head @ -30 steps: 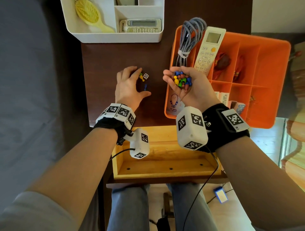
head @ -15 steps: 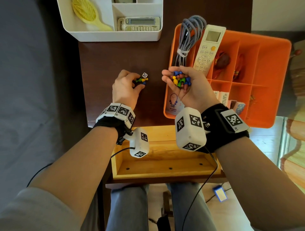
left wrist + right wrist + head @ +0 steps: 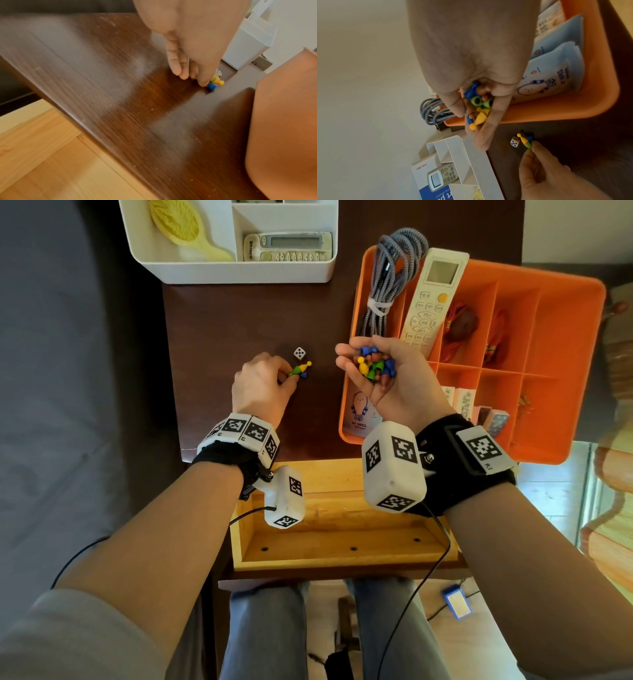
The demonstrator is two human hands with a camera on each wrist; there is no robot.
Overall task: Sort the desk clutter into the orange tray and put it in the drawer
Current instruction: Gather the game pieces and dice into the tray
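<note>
Two hands (image 3: 262, 386) (image 3: 387, 378) beside tray (image 3: 565, 364).

The left hand (image 3: 262, 386) hides the pinched pawns' (image 3: 298, 370) lower ends.

Home: hairbrush (image 3: 185, 229), remote (image 3: 433, 299), desk (image 3: 239, 320)

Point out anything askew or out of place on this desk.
The white remote lies slanted across an orange tray divider, its top past the rim. The grey cable overhangs that rim too. One die sits loose on the desk.
</note>
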